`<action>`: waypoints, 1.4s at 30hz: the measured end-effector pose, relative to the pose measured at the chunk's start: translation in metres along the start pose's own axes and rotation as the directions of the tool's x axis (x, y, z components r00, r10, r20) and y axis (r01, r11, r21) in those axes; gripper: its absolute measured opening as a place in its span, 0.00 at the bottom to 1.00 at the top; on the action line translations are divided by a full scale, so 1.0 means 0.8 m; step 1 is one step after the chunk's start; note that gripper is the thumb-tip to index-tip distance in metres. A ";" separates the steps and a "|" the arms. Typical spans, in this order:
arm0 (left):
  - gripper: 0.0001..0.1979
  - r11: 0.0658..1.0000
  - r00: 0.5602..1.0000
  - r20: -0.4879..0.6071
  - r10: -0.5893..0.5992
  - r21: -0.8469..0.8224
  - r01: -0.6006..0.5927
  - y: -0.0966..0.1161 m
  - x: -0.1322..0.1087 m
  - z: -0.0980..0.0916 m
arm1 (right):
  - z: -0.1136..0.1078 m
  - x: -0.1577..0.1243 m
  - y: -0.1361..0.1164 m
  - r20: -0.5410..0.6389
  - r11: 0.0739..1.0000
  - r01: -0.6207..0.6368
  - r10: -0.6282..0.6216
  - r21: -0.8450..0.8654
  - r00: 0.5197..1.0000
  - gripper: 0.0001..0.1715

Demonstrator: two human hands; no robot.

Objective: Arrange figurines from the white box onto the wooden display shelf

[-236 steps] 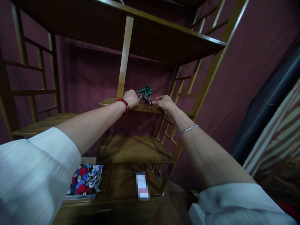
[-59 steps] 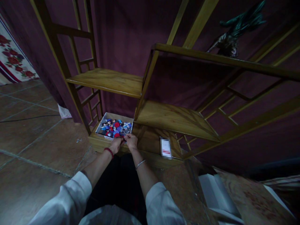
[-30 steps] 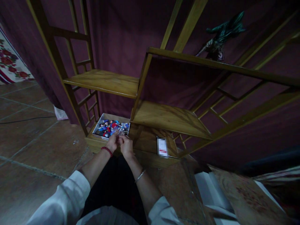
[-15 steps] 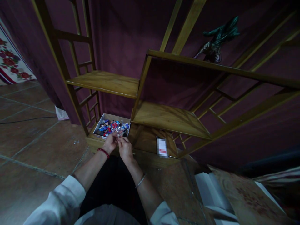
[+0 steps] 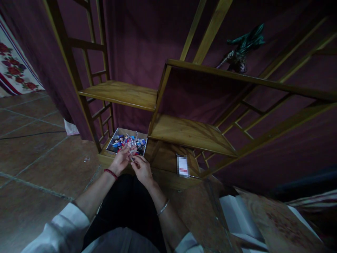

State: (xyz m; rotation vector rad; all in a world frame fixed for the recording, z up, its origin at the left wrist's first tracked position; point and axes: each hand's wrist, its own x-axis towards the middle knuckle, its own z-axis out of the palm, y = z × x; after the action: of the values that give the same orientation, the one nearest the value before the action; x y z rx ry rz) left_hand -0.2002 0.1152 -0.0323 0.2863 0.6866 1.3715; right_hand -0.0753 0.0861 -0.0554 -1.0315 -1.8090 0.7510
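My left hand [image 5: 120,161], with a red bead bracelet at its wrist, is turned partly palm up. It holds a clump of clear, shiny pieces [image 5: 131,143], over the front of a shallow white box [image 5: 113,152]. Close beside it, my right hand [image 5: 143,170] has its thumb and fingers pinched together near the clump's lower end. What sits in that pinch is too small to make out. Inside the box lie several small colourful figurines [image 5: 119,139], mostly blue, red and black, partly hidden by the hands and the clear pieces.
The box stands on the bottom level of a wooden display shelf [image 5: 118,92]. To its right lies a blurred white rectangular item [image 5: 182,166]. A green and brown statuette [image 5: 240,49] stands higher up. White open packaging [image 5: 238,214] is on the tiled floor at right.
My hands have drawn slightly apart, and the left has tipped more open. More of the clear, shiny clump now shows above its fingers. The camera view has shifted slightly.
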 end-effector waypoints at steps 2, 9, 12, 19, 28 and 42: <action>0.06 1.000 0.999 0.029 0.018 -0.004 -0.018 0.003 -0.004 0.000 | -0.004 -0.001 -0.002 0.016 0.999 -0.003 0.002 0.042 1.000 0.17; 0.09 0.999 0.995 0.090 0.040 0.012 -0.041 0.008 -0.013 -0.003 | -0.014 0.000 0.003 -0.013 0.993 -0.009 0.011 0.116 1.000 0.16; 0.09 0.998 0.993 0.105 0.052 0.029 -0.055 0.009 -0.015 -0.003 | -0.014 0.006 0.005 -0.093 0.977 -0.091 0.111 0.194 0.989 0.15; 0.10 0.994 0.985 0.166 0.051 0.091 -0.066 0.007 -0.021 -0.002 | -0.021 0.028 -0.003 -0.153 0.915 -0.211 0.276 0.344 0.949 0.15; 0.11 0.987 0.973 0.226 0.054 0.137 -0.086 0.006 -0.029 -0.001 | -0.029 0.045 -0.017 -0.143 0.900 -0.217 0.288 0.378 0.947 0.15; 0.12 0.976 0.978 0.208 0.035 0.205 -0.078 0.017 -0.050 0.017 | -0.041 0.047 -0.049 -0.017 0.776 -0.310 0.382 0.548 0.924 0.20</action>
State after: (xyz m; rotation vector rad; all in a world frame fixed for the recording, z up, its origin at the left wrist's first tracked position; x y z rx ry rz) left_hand -0.2048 0.0826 -0.0024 0.6121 0.6577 1.3024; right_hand -0.0681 0.1034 0.0051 -1.0054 -1.1881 1.3022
